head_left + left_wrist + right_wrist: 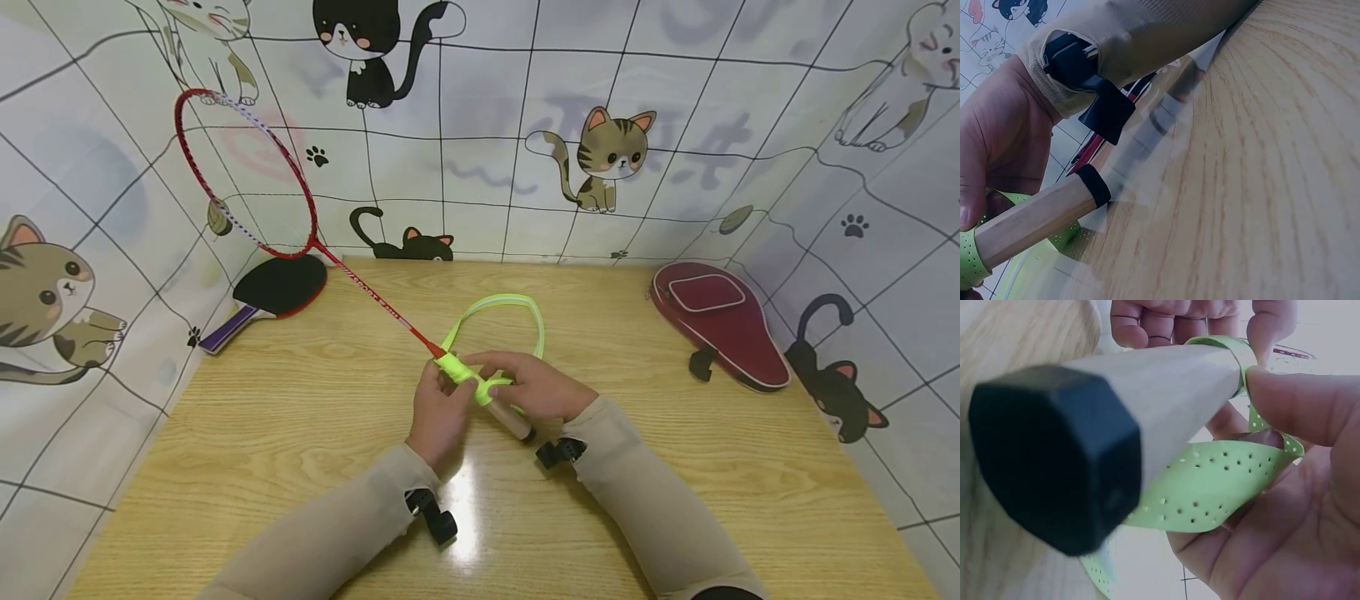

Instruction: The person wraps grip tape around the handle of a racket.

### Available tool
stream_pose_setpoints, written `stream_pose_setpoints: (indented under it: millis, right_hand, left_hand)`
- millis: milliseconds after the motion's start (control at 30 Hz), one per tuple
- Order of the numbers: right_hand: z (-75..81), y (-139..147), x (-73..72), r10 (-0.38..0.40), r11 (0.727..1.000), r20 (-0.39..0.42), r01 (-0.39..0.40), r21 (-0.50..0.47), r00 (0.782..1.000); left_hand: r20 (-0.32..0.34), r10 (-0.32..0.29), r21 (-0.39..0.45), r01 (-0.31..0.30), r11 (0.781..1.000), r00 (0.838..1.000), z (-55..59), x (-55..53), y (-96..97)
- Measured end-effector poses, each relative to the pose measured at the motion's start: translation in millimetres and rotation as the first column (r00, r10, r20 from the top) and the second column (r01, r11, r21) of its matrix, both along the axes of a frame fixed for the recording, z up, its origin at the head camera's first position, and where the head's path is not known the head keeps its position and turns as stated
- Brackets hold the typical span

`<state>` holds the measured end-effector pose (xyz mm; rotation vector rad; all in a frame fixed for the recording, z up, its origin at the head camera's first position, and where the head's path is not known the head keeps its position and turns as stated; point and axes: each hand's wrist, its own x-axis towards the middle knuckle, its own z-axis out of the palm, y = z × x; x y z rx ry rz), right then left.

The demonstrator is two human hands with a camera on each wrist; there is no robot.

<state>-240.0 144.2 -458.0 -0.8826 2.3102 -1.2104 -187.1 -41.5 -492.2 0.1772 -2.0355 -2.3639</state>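
A red badminton racket (375, 296) slants up to the left, its handle near the middle of the table in the head view. My left hand (441, 417) grips the handle's upper part, where perforated neon-yellow grip tape (454, 367) is wound around it. My right hand (543, 387) pinches the tape between thumb and fingers, beside the handle. Below the winding, the wooden handle (1038, 219) is bare down to its black end cap (1054, 462). From the right hand, the loose tape loops behind the handle. Twisted tape (1210, 481) shows close up in the right wrist view.
A table tennis paddle (281, 287), black with a purple-striped handle, lies at the back left. At the right is a dark red paddle case (720, 325). Cat-printed covering (480, 167) stands around the wooden table (300, 467) at the back and sides.
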Motion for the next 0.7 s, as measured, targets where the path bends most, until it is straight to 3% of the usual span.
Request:
stream_pose_setpoints:
  millis: [333,567,700]
  right_hand:
    - [0.8,2.1,-2.1,0.008,1.0,0.025,-0.008,-0.01,1.0]
    - [-2.4,3.0,-3.4,0.012,1.0,0.04,-0.012,-0.011,0.999]
    - [-3.2,1.3,-2.7,0.004,1.0,0.024,-0.004,-0.006,1.0]
  left_hand:
    - [-0.007,-0.017,0.047,0.017,0.999,1.0,-1.0,-1.7,0.5]
    - [0.012,-0.028,0.01,0.028,1.0,1.0,0.6,-1.8,-0.5]
    - [0.014,-0.054,-0.066,0.055,0.996,0.998,-1.1,-2.6,-2.3]
